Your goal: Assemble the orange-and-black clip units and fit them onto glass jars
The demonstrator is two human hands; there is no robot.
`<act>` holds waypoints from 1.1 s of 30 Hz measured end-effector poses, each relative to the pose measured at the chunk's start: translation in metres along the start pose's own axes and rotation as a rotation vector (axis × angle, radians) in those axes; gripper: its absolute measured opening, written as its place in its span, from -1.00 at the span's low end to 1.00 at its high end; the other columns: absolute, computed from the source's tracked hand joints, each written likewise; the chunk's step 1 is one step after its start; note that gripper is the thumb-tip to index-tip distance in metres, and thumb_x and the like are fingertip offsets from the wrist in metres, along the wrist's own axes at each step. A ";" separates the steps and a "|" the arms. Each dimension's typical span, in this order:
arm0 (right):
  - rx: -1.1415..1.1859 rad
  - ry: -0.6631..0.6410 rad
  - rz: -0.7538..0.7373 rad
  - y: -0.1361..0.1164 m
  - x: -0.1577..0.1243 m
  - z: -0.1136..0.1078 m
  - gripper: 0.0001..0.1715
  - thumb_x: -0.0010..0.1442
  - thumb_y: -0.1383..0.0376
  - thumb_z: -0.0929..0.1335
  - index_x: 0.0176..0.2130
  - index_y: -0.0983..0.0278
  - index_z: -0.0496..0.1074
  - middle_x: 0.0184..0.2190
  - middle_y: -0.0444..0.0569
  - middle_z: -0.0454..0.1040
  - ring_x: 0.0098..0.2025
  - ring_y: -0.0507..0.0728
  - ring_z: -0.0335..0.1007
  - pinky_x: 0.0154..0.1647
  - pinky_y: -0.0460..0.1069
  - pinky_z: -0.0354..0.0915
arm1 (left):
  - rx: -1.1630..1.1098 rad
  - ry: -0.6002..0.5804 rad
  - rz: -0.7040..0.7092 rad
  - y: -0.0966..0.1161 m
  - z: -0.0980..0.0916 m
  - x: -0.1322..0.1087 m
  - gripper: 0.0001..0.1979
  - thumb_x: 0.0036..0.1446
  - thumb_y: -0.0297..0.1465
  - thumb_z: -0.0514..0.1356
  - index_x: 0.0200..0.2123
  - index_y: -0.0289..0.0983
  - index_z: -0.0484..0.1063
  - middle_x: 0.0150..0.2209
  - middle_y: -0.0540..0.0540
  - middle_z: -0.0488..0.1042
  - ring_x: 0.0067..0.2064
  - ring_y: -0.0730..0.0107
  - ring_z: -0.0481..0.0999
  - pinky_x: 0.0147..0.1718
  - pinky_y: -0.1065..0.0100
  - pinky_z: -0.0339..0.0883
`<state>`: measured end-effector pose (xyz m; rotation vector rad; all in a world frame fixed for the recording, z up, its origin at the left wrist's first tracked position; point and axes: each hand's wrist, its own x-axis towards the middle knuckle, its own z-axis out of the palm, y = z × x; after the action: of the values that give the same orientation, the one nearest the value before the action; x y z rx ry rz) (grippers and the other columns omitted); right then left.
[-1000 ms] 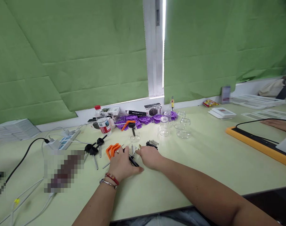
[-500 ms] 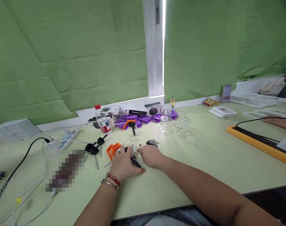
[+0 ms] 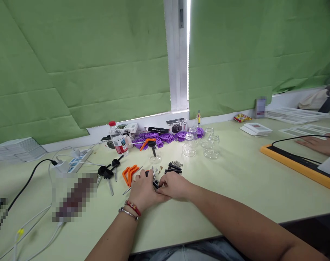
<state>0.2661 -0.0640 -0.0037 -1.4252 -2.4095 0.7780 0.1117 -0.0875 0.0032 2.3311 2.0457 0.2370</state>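
Observation:
My left hand (image 3: 143,193), with a red bracelet and a silver bangle on its wrist, is closed around a black elongated part (image 3: 155,184) low over the table. My right hand (image 3: 176,186) has its thumb and forefinger pinched together at the near end of that part; whatever lies between those fingertips is hidden. Just beyond the right hand are several black pieces (image 3: 173,168) and a row of small metal springs (image 3: 177,163). Tiny brass-coloured bits (image 3: 161,168) lie past the fingertips. Orange angled handles (image 3: 130,174) with metal rods rest left of my left hand.
Clear glass cups (image 3: 211,148) and a glass with a black-handled tool (image 3: 153,148) stand ahead. Purple discs (image 3: 167,137), a water bottle (image 3: 118,139) and black-knobbed rods (image 3: 108,172) lie behind and left. Another person's hand (image 3: 321,143) is at right, beyond an orange-edged device (image 3: 298,166).
My right hand has drawn back toward me, from the small bits to the black part's near end. More black pieces show beyond it. The other person's hand has come further into view.

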 end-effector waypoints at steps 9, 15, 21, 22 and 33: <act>-0.201 -0.032 0.085 0.016 -0.004 -0.025 -0.86 -0.14 0.32 0.37 -0.43 0.24 0.47 -0.39 -0.08 0.50 -0.37 0.08 0.37 -0.54 -0.11 0.05 | 0.020 -0.024 -0.046 0.000 0.001 0.003 -0.02 -0.36 0.26 0.12 0.08 -0.23 0.23 0.01 -0.32 0.25 0.00 -0.17 0.28 -0.13 0.06 0.18; -0.236 -0.095 0.095 0.026 -0.010 -0.047 -0.85 -0.11 0.32 0.35 -0.41 0.23 0.46 -0.41 -0.08 0.49 -0.42 0.08 0.36 -0.57 -0.11 0.07 | 0.060 0.043 -0.004 -0.004 0.008 0.006 0.08 -0.34 0.26 0.13 0.20 -0.24 0.13 0.18 -0.38 0.11 0.18 -0.23 0.10 0.06 -0.03 -0.03; -0.201 -0.104 0.071 0.031 -0.010 -0.051 -0.76 -0.11 0.34 0.33 -0.35 0.22 0.50 -0.39 -0.07 0.51 -0.43 0.07 0.36 -0.57 -0.11 0.08 | 0.044 0.211 0.188 0.001 0.008 0.008 -0.16 -0.20 0.13 0.21 0.08 -0.27 0.26 0.17 -0.34 0.17 0.19 -0.12 0.10 0.09 -0.03 -0.04; -0.197 -0.103 0.068 0.031 -0.010 -0.051 -0.75 -0.11 0.35 0.33 -0.34 0.22 0.51 -0.39 -0.08 0.52 -0.42 0.07 0.37 -0.57 -0.11 0.09 | 0.029 0.234 0.255 0.004 0.008 0.009 -0.26 -0.14 0.07 0.22 0.05 -0.26 0.29 0.15 -0.31 0.21 0.16 -0.06 0.14 0.09 0.00 -0.02; -0.181 -0.098 0.045 0.030 -0.011 -0.055 -0.75 -0.11 0.37 0.31 -0.37 0.22 0.53 -0.41 -0.09 0.52 -0.45 0.05 0.36 -0.60 -0.13 0.09 | -0.054 0.114 0.523 0.020 0.021 0.014 -0.82 0.20 -0.39 0.04 -0.27 -0.23 0.44 -0.35 -0.07 0.43 -0.25 0.31 0.38 -0.18 0.21 0.13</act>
<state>0.3191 -0.0445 0.0263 -1.5454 -2.5879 0.6687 0.1358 -0.0744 -0.0140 2.8278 1.3984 0.4370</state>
